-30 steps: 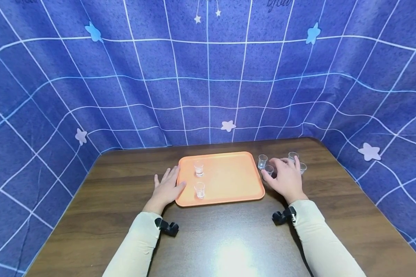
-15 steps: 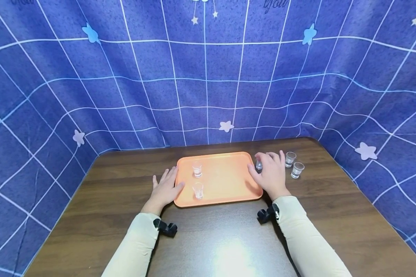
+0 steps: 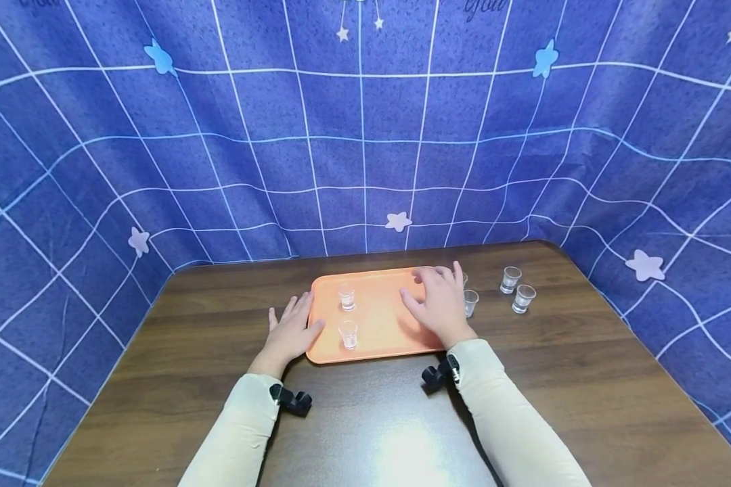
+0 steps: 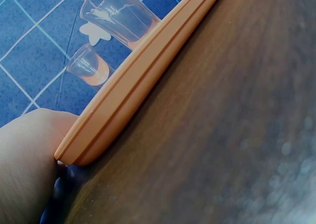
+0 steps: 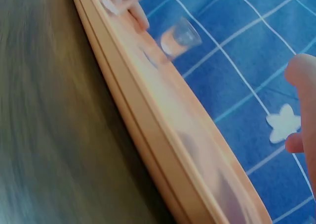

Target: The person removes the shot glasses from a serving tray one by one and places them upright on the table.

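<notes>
My left hand [image 3: 288, 337] rests at the left edge of an orange tray [image 3: 390, 348], fingers spread and thumb over the rim. Its thumb base meets the tray's corner in the left wrist view. My right hand [image 3: 438, 304] hovers over the tray's right part with thumb and fingers apart and nothing between them. Two clear shot glasses stand upright on the tray's left side, a back glass [image 3: 347, 297] and a front glass [image 3: 348, 335]. In the right wrist view, a finger [image 5: 302, 73] shows at the right, away from the shot glass [image 5: 180, 37].
Right of the tray, one shot glass [image 3: 471, 303] stands just past my right hand, which partly hides another behind it. Farther right are a back shot glass [image 3: 510, 279] and a front one [image 3: 524, 298]. A blue curtain [image 3: 365, 162] hangs behind the wooden table [image 3: 219, 297].
My right hand has moved left, from above the glasses at the right to over the tray, leaving those glasses on the table. My left hand has stayed at the tray's edge.
</notes>
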`<state>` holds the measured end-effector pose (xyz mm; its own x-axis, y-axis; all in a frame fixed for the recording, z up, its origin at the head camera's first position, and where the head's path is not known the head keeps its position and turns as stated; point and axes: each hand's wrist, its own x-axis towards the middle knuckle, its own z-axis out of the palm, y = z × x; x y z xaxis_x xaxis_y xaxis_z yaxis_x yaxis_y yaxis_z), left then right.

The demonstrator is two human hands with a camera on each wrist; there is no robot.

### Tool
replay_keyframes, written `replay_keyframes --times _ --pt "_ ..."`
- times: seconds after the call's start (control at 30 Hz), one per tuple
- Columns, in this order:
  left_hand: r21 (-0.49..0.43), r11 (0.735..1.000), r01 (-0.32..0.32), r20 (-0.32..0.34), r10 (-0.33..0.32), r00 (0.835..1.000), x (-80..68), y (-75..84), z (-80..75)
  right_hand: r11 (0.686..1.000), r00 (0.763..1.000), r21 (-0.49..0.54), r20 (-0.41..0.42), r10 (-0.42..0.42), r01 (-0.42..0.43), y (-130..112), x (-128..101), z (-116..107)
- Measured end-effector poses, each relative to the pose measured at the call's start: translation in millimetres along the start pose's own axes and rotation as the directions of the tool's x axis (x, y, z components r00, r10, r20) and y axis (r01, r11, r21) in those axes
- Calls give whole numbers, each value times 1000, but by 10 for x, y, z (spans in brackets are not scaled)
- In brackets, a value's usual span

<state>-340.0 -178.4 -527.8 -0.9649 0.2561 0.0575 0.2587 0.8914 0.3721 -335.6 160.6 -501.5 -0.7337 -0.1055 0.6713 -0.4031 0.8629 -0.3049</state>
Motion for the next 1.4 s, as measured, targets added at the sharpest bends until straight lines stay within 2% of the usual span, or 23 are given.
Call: replay_keyframes --times 0.23,0.53,0.7,0.87,1.2,1.4 --pt "9 1000 3 6 -3 1000 -3 -6 13 998 998 54 66 9 -13 -218 40 152" --pt "12 1000 10 18 -10 1000 0 -23 9 997 985 66 168 22 -34 -487 76 355" --pt "22 1000 21 33 -22 999 19 -27 25 996 983 84 183 17 -33 -594 94 434" --pt "24 1000 15 19 -16 1000 22 -27 17 994 980 105 197 20 -41 -680 133 477" --pt "18 1000 7 -2 -7 1000 15 -8 0 978 952 167 299 67 -121 -825 187 560" --pt "11 1000 15 13 -15 1000 11 5 8 974 935 160 340 99 -161 -869 181 594"
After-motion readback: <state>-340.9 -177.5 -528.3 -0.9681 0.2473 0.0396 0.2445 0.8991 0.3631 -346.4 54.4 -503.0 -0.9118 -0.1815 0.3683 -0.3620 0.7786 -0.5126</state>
